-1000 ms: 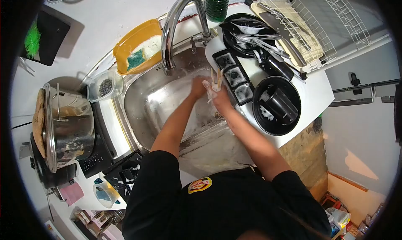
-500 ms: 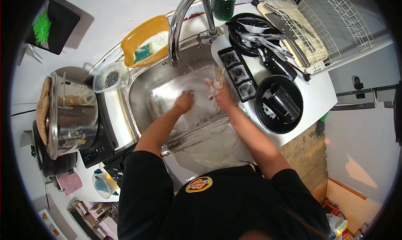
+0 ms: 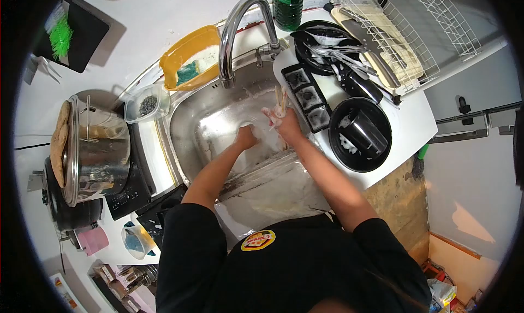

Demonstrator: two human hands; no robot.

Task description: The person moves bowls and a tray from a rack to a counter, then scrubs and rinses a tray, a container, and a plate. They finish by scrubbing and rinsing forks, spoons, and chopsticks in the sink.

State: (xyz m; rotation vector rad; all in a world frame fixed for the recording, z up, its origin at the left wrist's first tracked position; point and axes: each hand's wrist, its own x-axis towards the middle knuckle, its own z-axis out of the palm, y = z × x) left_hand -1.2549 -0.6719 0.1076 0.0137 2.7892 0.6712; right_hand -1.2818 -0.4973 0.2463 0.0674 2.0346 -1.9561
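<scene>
In the steel sink (image 3: 188, 122), my left hand (image 3: 247, 137) is low over the basin floor with its fingers curled in. Whatever it may hold is hidden. My right hand (image 3: 289, 128), dotted with soap foam, is closed around thin wooden sticks (image 3: 281, 97) that look like chopsticks and point up toward the back of the sink. The chrome faucet (image 3: 226, 67) arches over the basin behind both hands. Just right of my right hand, a black three-part tray (image 3: 308, 97) with foam on it lies on the counter.
A black bowl (image 3: 336, 157) holding a dark cup, foamy cutlery (image 3: 341, 53) on black dishes, and a wire rack (image 3: 415, 40) stand at the right. Behind the sink are a yellow basin (image 3: 170, 61) with a sponge and a green bottle (image 3: 287, 10). A large pot (image 3: 103, 154) is at the left.
My left hand has shifted slightly to the right in the sink, its fingers now more tucked in. My right hand still grips the sticks at nearly the same spot. The view has tilted slightly.
</scene>
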